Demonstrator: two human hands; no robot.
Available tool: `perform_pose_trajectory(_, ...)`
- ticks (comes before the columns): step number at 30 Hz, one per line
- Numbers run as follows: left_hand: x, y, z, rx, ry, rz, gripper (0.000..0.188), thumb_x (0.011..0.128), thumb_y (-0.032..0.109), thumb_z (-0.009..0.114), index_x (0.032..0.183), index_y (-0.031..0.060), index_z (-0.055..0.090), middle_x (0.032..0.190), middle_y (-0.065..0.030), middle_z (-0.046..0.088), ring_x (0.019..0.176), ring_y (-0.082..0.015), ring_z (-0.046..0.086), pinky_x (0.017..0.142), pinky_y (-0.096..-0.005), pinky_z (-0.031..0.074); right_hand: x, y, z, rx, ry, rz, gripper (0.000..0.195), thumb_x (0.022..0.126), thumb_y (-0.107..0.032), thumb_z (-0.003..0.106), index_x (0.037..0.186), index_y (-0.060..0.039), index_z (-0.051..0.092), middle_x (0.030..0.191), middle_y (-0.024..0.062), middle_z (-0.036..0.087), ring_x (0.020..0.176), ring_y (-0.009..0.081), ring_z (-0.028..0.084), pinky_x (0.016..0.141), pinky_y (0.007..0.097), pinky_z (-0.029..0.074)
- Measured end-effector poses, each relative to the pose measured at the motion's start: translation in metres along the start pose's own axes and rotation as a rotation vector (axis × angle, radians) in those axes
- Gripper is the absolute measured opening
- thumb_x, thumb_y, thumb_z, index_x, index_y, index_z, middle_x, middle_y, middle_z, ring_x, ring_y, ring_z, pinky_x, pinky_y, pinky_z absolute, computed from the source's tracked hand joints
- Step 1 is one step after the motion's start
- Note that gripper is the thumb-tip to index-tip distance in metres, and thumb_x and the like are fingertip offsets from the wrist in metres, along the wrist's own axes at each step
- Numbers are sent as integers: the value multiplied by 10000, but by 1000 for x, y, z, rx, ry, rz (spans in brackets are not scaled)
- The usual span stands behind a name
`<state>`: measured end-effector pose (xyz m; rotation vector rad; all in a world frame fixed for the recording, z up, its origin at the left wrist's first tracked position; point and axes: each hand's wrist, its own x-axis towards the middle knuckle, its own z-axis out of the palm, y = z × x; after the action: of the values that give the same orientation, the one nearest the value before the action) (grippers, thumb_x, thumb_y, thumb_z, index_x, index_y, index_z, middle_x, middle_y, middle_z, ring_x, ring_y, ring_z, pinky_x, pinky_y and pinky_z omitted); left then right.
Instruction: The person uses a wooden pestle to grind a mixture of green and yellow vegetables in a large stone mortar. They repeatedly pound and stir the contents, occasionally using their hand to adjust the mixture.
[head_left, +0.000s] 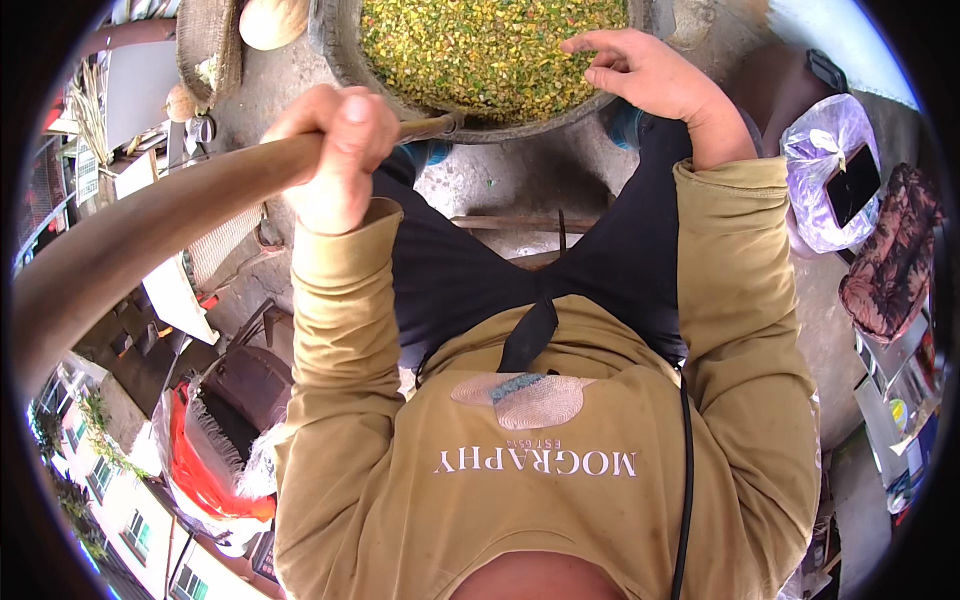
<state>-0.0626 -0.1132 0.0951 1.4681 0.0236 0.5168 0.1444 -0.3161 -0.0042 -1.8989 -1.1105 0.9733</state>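
Note:
A grey tub (334, 45) holds chopped yellow and green plant pieces (495, 56), with a few reddish bits. My left hand (345, 142) is closed around a long wooden handle (187, 176), which runs from the left edge of the view to the near rim of the tub. What is at the handle's far end, beyond its narrow tip, is hard to make out. My right hand (637, 75) hovers over the right side of the tub, palm down, fingers apart and partly curled, holding nothing. The tub stands on the floor between my feet.
A pale round gourd (274, 21) and a woven basket (225, 52) lie left of the tub. To the right, a phone (853, 186) rests on a clear plastic bag (814, 217), beside a flower-patterned cloth item (892, 262). A red-lined bag (195, 457) and a brown chair (251, 382) are at lower left.

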Motion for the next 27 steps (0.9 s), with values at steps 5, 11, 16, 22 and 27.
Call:
perform_pose_trajectory(5,10,44,-10,-151,-75,68,291,935,116,508,669,95,393,498,-1,361,400,-98,300,384,-272,263,-4,2,-2,-35,4,9,369,887,-92,582,1256,-95,565,813,24,568,748,100,509,718,254,456)
perform_pose_trajectory(11,-5,-3,-3,-16,9,23,265,945,121,503,692,118,422,499,26,321,415,-114,287,396,-289,242,-1,0,-2,20,10,-6,357,887,-89,580,1244,-90,568,809,28,567,747,97,511,721,253,457)
perform_pose_trajectory(16,7,31,-1,-82,-10,103,311,932,114,558,665,80,403,493,2,365,408,-106,306,392,-276,265,-4,2,-2,-5,0,5,360,885,-94,586,1244,-112,574,823,26,572,755,100,517,730,253,459)
perform_pose_trajectory(22,0,-6,3,70,29,44,335,928,136,530,638,84,369,505,21,322,440,-122,301,417,-284,258,-1,-1,1,0,12,24,366,880,-100,601,1245,-115,573,827,26,577,757,100,517,731,255,461)
perform_pose_trajectory(27,9,34,-8,-110,27,143,227,925,81,532,725,101,426,497,6,355,411,-104,314,377,-278,249,-4,-1,-2,-19,-18,23,370,878,-91,592,1247,-112,571,827,34,577,750,102,518,724,262,464)
